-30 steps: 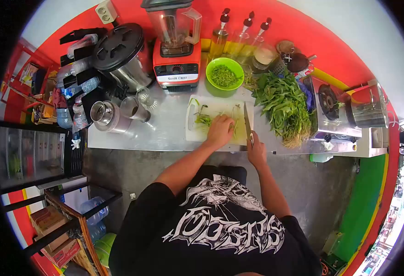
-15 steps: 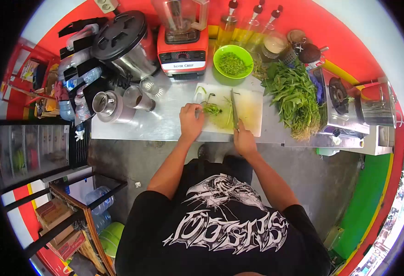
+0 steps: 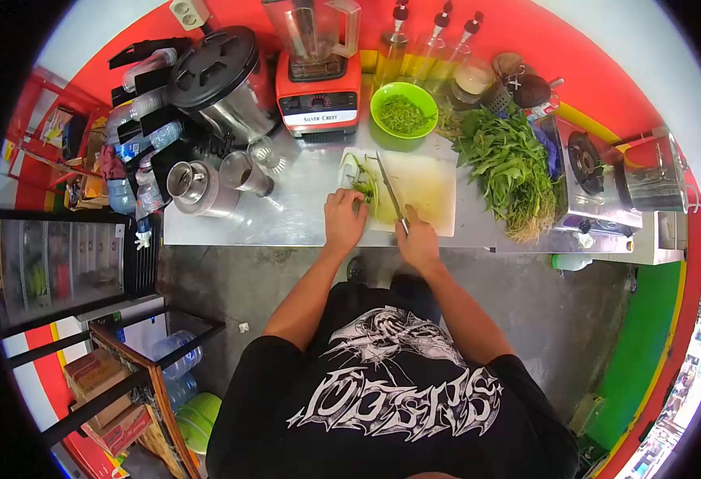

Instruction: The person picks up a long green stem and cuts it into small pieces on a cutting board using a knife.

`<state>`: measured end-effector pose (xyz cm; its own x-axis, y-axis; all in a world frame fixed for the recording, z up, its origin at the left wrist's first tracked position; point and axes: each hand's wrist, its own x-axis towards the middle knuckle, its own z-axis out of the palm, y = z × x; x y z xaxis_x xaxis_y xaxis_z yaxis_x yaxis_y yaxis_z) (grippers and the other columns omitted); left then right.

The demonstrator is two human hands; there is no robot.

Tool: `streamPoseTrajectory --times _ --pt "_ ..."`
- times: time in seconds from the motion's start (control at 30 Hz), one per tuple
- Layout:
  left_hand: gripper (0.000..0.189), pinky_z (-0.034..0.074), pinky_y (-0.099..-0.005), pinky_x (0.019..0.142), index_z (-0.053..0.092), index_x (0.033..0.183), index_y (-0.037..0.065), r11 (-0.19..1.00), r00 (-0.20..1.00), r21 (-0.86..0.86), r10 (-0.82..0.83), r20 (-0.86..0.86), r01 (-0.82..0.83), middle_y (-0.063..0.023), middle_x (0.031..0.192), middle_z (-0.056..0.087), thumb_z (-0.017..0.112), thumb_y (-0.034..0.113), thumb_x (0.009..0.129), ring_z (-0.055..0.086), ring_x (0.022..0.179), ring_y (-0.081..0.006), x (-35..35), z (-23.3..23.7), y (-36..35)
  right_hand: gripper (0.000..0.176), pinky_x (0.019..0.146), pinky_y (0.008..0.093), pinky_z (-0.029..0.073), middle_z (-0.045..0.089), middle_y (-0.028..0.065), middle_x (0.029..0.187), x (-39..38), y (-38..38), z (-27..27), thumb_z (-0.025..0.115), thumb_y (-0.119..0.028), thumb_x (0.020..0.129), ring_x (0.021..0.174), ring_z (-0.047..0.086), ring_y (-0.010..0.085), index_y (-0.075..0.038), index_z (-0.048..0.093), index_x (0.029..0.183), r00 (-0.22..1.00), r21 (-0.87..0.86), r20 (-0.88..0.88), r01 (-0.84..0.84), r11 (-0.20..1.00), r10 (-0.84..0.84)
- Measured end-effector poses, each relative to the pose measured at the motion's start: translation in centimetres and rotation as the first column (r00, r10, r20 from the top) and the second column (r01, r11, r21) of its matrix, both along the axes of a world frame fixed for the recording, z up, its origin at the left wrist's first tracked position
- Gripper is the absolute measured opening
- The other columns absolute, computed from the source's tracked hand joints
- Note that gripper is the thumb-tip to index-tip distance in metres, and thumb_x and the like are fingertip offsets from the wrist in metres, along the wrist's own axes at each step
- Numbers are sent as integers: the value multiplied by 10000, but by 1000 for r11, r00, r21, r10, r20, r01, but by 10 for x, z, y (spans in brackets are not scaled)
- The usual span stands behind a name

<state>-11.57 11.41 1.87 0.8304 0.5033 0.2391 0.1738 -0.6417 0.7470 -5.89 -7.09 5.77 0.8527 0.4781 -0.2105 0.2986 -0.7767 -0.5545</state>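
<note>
My right hand (image 3: 418, 238) is closed round the handle of a knife (image 3: 389, 185), whose blade slants up and left over the white cutting board (image 3: 426, 188). At the board's left side, my left hand (image 3: 345, 217) has its fingers bent together against the green stems (image 3: 364, 182); whether it grips them is partly hidden. Behind the board stands a green bowl (image 3: 404, 134) holding chopped greens (image 3: 400, 114). To the right of the board lies a large bunch of leafy greens (image 3: 511, 168) with its roots toward the front edge.
A red blender (image 3: 318, 104), metal cups (image 3: 245, 174), a steel pitcher (image 3: 199, 188) and a large lidded pot (image 3: 227, 88) stand behind and left. Oil bottles (image 3: 392, 52) line the back wall. A stove (image 3: 598, 172) is at the right.
The knife has swung leftward, its blade now slanting over the board near the stems. My left hand has moved slightly right and down. The stems are bunched nearer the left edge.
</note>
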Motion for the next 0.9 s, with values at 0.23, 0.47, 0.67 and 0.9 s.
streamPoseTrajectory --times 0.23,0.47,0.67,0.9 --pt "133 415 -439 883 714 837 86 967 987 254 29 -155 12 -67 1055 577 782 187 784 524 1025 -306 5 12 -24 372 775 522 528 702 256 906 3 -40 -11 640 -278 925 860 674 449 -9 651 1182 983 158 80 150 976 -164" --pt "119 426 -464 849 699 877 60 968 997 251 -3 -74 21 -102 1069 579 740 161 828 531 1004 -333 6 7 -23 354 765 493 532 701 253 897 -1 -57 -14 672 -254 903 854 679 432 8 665 1141 974 225 35 210 952 -223" --pt "135 470 -460 859 657 933 34 961 966 94 -260 -2 259 -133 1031 621 708 129 852 600 949 -353 5 13 -31 379 776 472 531 699 264 940 -4 -67 -10 692 -190 858 883 681 429 28 661 1167 939 246 -26 339 908 -343" --pt "113 477 -458 871 670 959 54 879 904 211 -419 -84 427 -126 982 652 680 95 854 600 964 -365 16 1 -42 394 762 481 522 686 277 901 -9 -83 -16 683 -184 862 850 672 444 60 644 1169 892 342 7 422 839 -451"
